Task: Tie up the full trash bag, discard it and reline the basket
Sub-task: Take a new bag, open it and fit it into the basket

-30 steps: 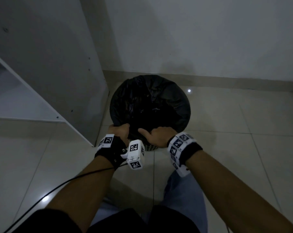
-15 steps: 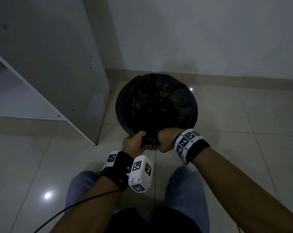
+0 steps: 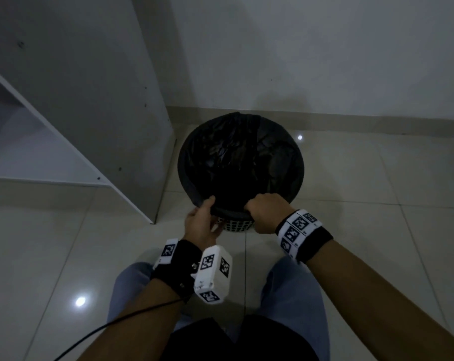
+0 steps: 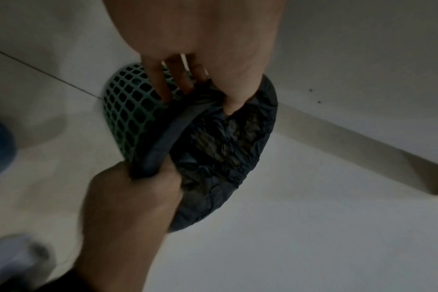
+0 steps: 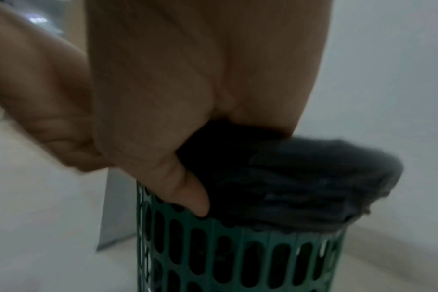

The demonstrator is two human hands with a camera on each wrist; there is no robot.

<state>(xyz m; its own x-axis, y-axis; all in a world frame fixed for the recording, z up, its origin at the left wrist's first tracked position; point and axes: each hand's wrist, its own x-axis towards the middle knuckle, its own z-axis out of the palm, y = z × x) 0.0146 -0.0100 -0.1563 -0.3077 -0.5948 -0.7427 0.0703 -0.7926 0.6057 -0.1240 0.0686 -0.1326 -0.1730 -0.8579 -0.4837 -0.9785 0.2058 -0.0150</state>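
Observation:
A green lattice basket stands on the tiled floor, lined with a black trash bag folded over its rim. Both hands hold the near rim. My left hand pinches the bag's rolled edge, thumb on top and fingers under against the lattice. My right hand grips the rolled edge a little to the right, fingers curled over it. The bag's inside is dark; its contents cannot be made out.
A white cabinet with an open shelf stands close to the basket's left side. A white wall with a skirting strip runs just behind it. Pale floor tiles stretch to the right. My knees in blue jeans are below the hands.
The head has drawn back and up, so the basket sits further away in view. Both hands slid onto the near rim and closed on the bag's rolled edge; the left thumb now lies over it.

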